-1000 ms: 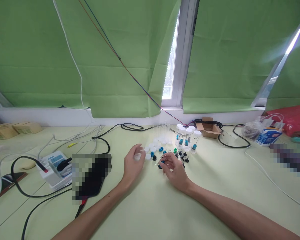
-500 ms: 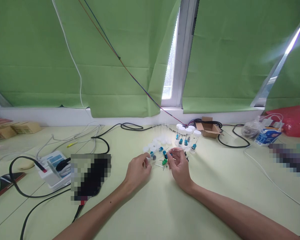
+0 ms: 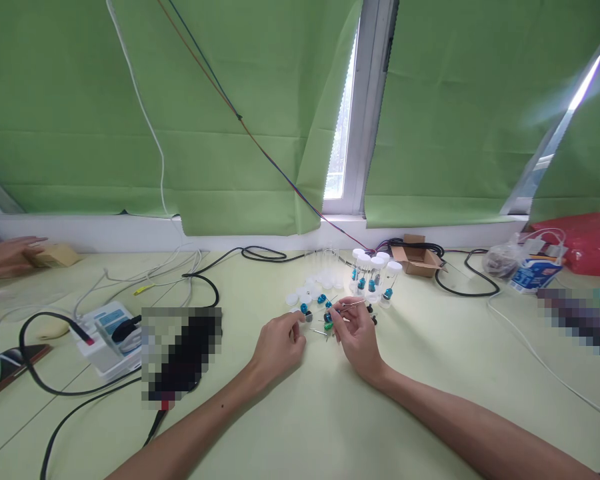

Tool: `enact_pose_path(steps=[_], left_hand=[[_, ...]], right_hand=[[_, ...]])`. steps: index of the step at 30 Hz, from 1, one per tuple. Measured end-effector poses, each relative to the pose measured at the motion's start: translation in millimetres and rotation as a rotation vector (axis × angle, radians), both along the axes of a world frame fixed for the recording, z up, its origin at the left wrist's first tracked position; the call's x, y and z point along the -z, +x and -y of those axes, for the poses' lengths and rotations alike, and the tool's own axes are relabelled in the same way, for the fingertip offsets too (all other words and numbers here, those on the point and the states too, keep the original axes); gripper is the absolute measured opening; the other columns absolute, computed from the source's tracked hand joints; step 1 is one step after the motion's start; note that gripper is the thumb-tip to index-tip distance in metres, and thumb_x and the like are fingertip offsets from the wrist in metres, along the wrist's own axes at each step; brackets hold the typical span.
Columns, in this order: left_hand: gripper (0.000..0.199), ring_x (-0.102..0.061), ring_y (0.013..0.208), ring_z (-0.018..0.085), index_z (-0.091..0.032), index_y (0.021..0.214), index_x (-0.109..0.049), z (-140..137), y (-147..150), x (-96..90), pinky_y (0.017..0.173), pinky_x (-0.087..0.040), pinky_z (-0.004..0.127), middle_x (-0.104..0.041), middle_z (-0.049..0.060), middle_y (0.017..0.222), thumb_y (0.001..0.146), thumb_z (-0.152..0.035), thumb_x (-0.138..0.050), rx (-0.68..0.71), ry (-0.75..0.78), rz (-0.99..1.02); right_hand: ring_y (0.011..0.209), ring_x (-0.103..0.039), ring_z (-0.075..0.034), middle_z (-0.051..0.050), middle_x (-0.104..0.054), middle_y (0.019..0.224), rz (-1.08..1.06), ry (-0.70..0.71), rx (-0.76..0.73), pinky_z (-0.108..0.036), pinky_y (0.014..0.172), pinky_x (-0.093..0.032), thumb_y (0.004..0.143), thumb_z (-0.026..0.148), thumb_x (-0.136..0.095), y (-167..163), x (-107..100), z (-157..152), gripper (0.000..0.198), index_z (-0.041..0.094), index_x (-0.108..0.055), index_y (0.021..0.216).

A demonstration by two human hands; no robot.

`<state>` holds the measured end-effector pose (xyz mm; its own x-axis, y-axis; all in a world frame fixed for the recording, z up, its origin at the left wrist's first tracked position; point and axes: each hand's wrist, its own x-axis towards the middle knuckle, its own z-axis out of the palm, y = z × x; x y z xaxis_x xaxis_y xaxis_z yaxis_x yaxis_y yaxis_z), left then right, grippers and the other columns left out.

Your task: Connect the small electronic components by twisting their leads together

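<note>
My left hand (image 3: 279, 340) rests low over the table, index finger and thumb apart, nothing visible between them. Its index fingertip is at a small dark grey piece (image 3: 309, 317); whether it touches cannot be told. A blue piece (image 3: 304, 308) lies just behind. My right hand (image 3: 356, 333) pinches a small blue part with a thin metal shaft (image 3: 353, 304), which points right. Green pieces (image 3: 329, 326) and a thin metal pin (image 3: 319, 332) lie between the hands. Other blue parts (image 3: 322, 299) are scattered behind them. Small black pieces (image 3: 374, 320) lie beyond my right hand.
Several white-capped clear tubes (image 3: 389, 283) holding blue parts stand behind my right hand. Loose white caps (image 3: 292, 299) lie left of clear tubes (image 3: 330, 260). An open cardboard box (image 3: 420, 261), black cable (image 3: 260, 253) and power strip (image 3: 107, 337) surround them. Another person's hand (image 3: 10, 257) is far left.
My left hand has let go of a whitish piece and its fingertips sit slightly lower. The right hand's blue part has shifted left a little. Another person's hand has appeared at far left.
</note>
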<state>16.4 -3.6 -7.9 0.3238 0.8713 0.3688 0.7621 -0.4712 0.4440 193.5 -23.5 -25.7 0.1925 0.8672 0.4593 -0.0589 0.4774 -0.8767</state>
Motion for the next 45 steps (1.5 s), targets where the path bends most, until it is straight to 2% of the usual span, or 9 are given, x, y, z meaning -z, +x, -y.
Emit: enact_pose_path(steps=[9,14,21,29,34,45], left_hand=[[0.028,-0.054,0.059,0.015,-0.022,0.089,-0.064,0,0,0.8,0.056,-0.037,0.025,-0.062,-0.003,0.065,0.068,-0.011,-0.049,-0.006,-0.029,0.049],[0.026,-0.053,0.058,0.015,-0.022,0.088,-0.063,-1,0,1.4,0.056,-0.037,0.025,-0.06,-0.003,0.064,0.068,-0.011,-0.049,0.005,-0.034,0.072],[0.021,-0.05,0.056,0.014,-0.022,0.082,-0.061,1,0,-0.1,0.055,-0.036,0.024,-0.061,-0.003,0.065,0.069,-0.011,-0.048,0.028,-0.031,0.087],[0.025,-0.052,0.057,0.015,-0.022,0.084,-0.064,-1,1,0.5,0.056,-0.036,0.025,-0.061,-0.002,0.064,0.067,-0.011,-0.049,0.017,-0.048,0.09],[0.027,-0.052,0.057,0.015,-0.022,0.085,-0.065,0,1,-1.0,0.057,-0.037,0.026,-0.062,-0.001,0.065,0.067,-0.01,-0.049,0.014,-0.063,0.084],[0.029,-0.054,0.058,0.016,-0.022,0.088,-0.064,0,-1,-0.2,0.057,-0.037,0.026,-0.062,-0.002,0.065,0.067,-0.01,-0.049,0.039,-0.063,0.056]], right_hand=[[0.055,-0.056,-0.009,0.0,-0.06,0.089,-0.098,-0.034,-0.063,-0.021,0.043,-0.046,0.085,0.034,-0.068,-1,-5,0,0.03,0.024,-0.045,0.101],[0.054,-0.06,-0.011,0.0,-0.059,0.089,-0.107,-0.046,-0.061,-0.022,0.043,-0.047,0.084,0.033,-0.069,0,-5,-1,0.031,0.024,-0.045,0.101],[0.054,-0.059,-0.011,0.001,-0.056,0.081,-0.094,-0.038,-0.058,-0.023,0.042,-0.046,0.085,0.036,-0.066,1,-5,-2,0.024,0.022,-0.049,0.094],[0.051,-0.056,-0.01,0.0,-0.059,0.08,-0.087,-0.029,-0.084,-0.024,0.042,-0.045,0.089,0.039,-0.061,2,-7,-3,0.02,0.022,-0.051,0.091],[0.046,-0.055,-0.01,0.001,-0.057,0.075,-0.166,-0.082,-0.123,-0.022,0.037,-0.04,0.084,0.04,-0.066,4,-6,-7,0.023,0.021,-0.053,0.087],[0.04,-0.047,-0.007,0.003,-0.056,0.067,-0.387,-0.235,-0.294,-0.019,0.034,-0.03,0.072,0.025,-0.065,7,-3,-11,0.013,0.019,-0.056,0.081]])
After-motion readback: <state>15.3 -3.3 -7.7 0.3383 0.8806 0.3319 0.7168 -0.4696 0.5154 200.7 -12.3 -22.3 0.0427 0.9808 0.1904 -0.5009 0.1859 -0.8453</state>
